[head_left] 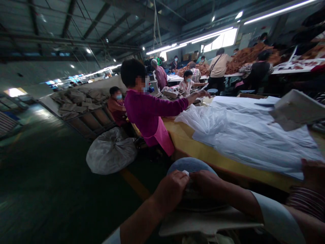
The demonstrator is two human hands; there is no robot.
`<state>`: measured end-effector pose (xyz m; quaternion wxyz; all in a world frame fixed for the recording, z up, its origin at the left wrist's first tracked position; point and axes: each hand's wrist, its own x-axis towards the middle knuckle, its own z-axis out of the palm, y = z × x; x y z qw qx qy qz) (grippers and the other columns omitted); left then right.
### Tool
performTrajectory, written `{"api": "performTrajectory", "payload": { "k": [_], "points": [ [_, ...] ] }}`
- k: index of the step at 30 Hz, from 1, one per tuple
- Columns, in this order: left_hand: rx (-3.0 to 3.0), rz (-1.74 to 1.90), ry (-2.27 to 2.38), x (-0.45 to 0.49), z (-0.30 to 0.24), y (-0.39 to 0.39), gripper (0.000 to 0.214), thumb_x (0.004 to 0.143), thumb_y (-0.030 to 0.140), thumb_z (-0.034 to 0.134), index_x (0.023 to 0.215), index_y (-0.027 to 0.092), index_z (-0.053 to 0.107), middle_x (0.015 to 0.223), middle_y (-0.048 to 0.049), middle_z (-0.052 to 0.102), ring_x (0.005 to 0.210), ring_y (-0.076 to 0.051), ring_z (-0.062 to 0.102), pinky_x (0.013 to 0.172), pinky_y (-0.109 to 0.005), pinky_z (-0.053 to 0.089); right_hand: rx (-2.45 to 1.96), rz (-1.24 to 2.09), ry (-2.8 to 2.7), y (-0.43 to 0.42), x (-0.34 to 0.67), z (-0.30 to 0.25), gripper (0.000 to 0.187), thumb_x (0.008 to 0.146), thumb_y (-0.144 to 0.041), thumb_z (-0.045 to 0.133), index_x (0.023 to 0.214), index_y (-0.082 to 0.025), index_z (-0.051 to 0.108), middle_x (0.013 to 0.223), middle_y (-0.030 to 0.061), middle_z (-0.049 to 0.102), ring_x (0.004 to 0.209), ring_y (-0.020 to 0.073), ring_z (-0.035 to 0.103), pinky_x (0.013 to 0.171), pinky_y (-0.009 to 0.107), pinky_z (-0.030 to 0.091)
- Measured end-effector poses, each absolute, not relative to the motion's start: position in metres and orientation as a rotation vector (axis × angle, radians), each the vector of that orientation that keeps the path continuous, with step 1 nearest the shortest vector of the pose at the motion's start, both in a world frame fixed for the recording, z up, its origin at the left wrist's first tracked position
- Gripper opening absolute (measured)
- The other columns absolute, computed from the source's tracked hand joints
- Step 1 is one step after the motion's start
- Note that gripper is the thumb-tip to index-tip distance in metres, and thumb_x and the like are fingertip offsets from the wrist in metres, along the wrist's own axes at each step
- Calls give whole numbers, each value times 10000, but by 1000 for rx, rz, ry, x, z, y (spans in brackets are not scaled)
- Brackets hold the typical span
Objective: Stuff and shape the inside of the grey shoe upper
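A: What do the hands hold?
B: The left hand (170, 189) and right hand (208, 183) are both closed on a small white piece (186, 173), pinching it, in front of the round grey-blue cushion (189, 164).
A: And nearby?
B: White plastic sheets (243, 135) lie on the yellow surface (188, 142).

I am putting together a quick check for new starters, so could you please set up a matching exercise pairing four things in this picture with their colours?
Things:
1. Co-worker's top
2. Co-worker's apron
3. Table edge
4. Plastic sheeting on the table

Colours:
A. Yellow
B. White
C. Purple
D. Pink

Pairs: 1-C, 2-D, 3-A, 4-B
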<state>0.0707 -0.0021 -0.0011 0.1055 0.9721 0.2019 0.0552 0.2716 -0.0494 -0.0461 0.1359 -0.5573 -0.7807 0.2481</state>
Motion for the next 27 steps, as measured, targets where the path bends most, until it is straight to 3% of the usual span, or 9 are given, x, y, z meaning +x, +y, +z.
{"api": "performTrajectory", "payload": {
  "k": [3, 6, 8, 11, 16, 20, 22, 25, 27],
  "points": [
    [3155, 244, 389, 65, -24, -3, 248, 1001, 147, 519, 1174, 85, 684, 1142, -115, 749, 1020, -239, 706, 913, -345, 590, -1700, 743, -2264, -66, 276, -26, 321, 869, -200, 506, 1093, -122, 722, 1038, 144, 759, 937, 287, 721, 861, 399, 563],
    [3331, 361, 107, 63, -34, -10, 274, 1010, 174, 496, 1154, 44, 690, 1154, -163, 748, 1073, -268, 705, 986, -388, 558, -1778, 778, -2209, -75, 274, -13, 660, 847, -333, 615, 1438, -47, 546, 1395, 226, 610, 1249, 348, 615, 1088, 471, 487],
    [3345, 339, 29, 65, -38, -15, 299, 1028, 222, 480, 1118, 48, 707, 1152, -165, 751, 1095, -279, 703, 997, -401, 551, -1792, 819, -2186, -76, 270, -9, 801, 793, -356, 679, 1502, -42, 480, 1478, 222, 542, 1324, 346, 562, 1148, 454, 447],
    [3298, 151, 70, 68, -39, -21, 400, 1049, 320, 464, 1156, 16, 700, 1203, -192, 734, 1145, -308, 690, 1004, -408, 552, -1838, 777, -2181, -73, 268, -9, 778, 773, -380, 700, 1465, -65, 534, 1451, 208, 572, 1310, 355, 569, 1147, 469, 449],
    [2851, -213, 873, 74, -27, -28, 568, 1003, 431, 571, 1405, 30, 563, 1416, -214, 615, 1300, -320, 605, 1106, -406, 499, -1947, 678, -2224, -69, 273, -12, 621, 856, -545, 654, 1285, -95, 666, 1275, 205, 681, 1165, 381, 650, 1018, 521, 520],
    [2618, -344, 1021, 79, -2, -23, 489, 946, 441, 643, 1275, 80, 657, 1296, -192, 681, 1223, -349, 634, 1051, -479, 534, -1848, 602, -2368, -67, 281, -25, 333, 947, -270, 528, 1193, -114, 690, 1150, 172, 720, 1059, 331, 684, 922, 469, 539],
    [2581, -350, 974, 79, 10, -19, 410, 930, 423, 664, 1197, 113, 697, 1244, -159, 701, 1188, -338, 645, 1033, -477, 544, -1786, 577, -2441, -65, 285, -36, 320, 903, -99, 467, 1121, -121, 701, 1068, 143, 738, 976, 280, 699, 860, 403, 534],
    [2581, -273, 933, 79, 20, -17, 290, 973, 341, 611, 1130, 128, 729, 1250, -133, 696, 1205, -296, 629, 1071, -425, 515, -1771, 554, -2468, -65, 290, -50, 303, 813, -30, 500, 1003, -124, 717, 976, 128, 748, 888, 261, 699, 755, 356, 500],
    [2571, -182, 891, 80, 18, -17, 312, 981, 321, 602, 1214, 137, 699, 1318, -124, 672, 1257, -273, 600, 1122, -396, 472, -1710, 556, -2407, -66, 292, -53, 277, 802, -40, 520, 967, -123, 726, 958, 136, 751, 865, 268, 695, 723, 351, 479]
  ]
}}
